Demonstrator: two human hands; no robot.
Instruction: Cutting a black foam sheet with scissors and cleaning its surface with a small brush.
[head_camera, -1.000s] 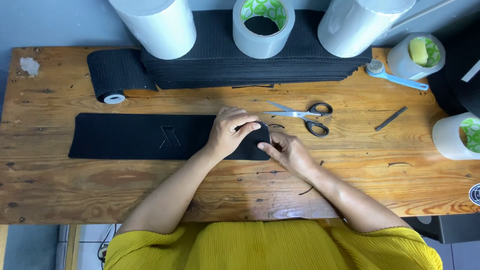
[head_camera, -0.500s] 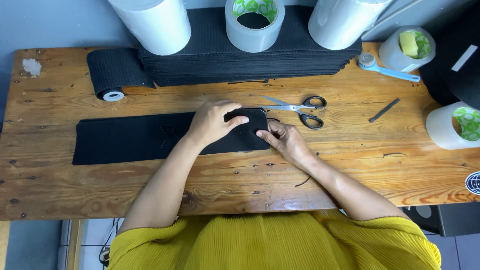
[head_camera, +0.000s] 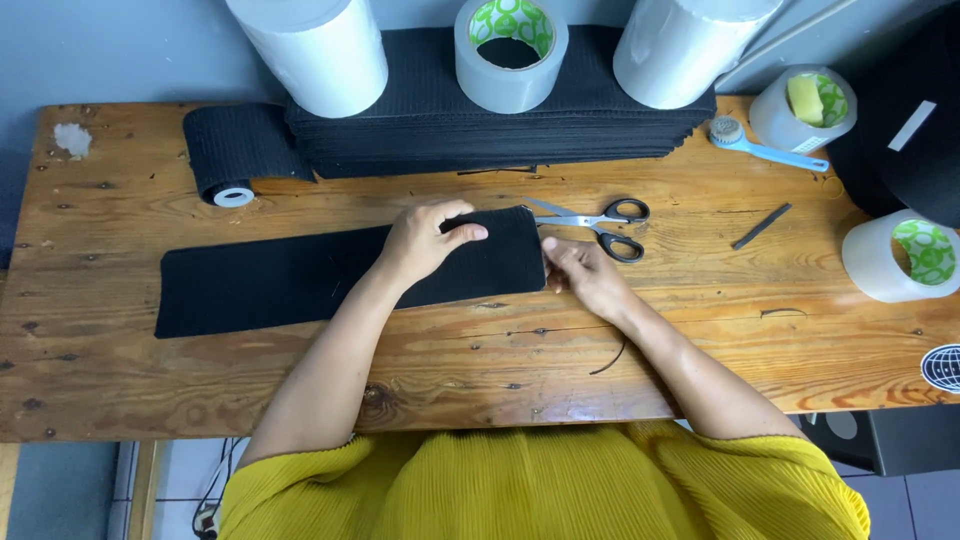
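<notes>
A long black fabric strip (head_camera: 270, 285) lies flat across the wooden table (head_camera: 480, 360). My left hand (head_camera: 425, 240) rests palm down on its right part, pressing it to the wood. At the strip's right end, my right hand (head_camera: 580, 275) pinches the edge with its fingertips. Black-handled scissors (head_camera: 595, 220) lie just behind my right hand, apart from it.
A stack of black fabric (head_camera: 500, 110) sits at the back, with white rolls (head_camera: 320, 50) and a tape roll (head_camera: 510, 50) on it. A small black fabric roll (head_camera: 230, 150) lies back left. A blue-handled tool (head_camera: 765, 145), more tape rolls (head_camera: 895, 255) and a thin black scrap (head_camera: 760, 225) are on the right.
My left hand has flattened from bunched fingers at the strip's end to a palm press. My right hand has shifted to the strip's right edge.
</notes>
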